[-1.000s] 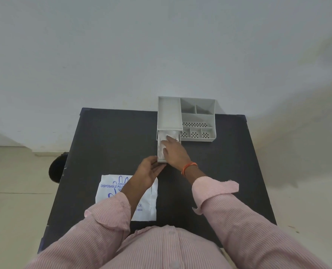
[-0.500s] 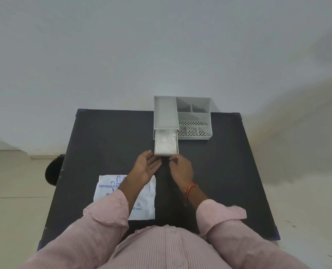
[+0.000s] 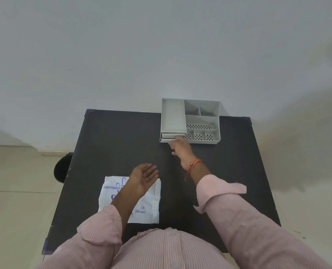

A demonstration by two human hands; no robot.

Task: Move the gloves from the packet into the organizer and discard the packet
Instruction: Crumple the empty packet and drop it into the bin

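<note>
Your right hand (image 3: 179,147): fingertips against the organizer (image 3: 190,121) drawer front, gripping nothing.
Your left hand (image 3: 143,176): open, empty, above the packet (image 3: 142,208).

1. Counter (image 3: 112,144): dark, matte, rectangular top; far edge close to a pale wall, pale tiled floor (image 3: 15,191) on either side.
2. Organizer (image 3: 202,121): grey plastic, at the far edge, right of centre. Long tray on its left, divided compartments on its right, some with perforated bottoms. Drawer (image 3: 168,136) at lower left front is nearly flush.
3. Packet (image 3: 147,208): white, flat, blue print, near edge, left of centre, well apart from the organizer.
</note>
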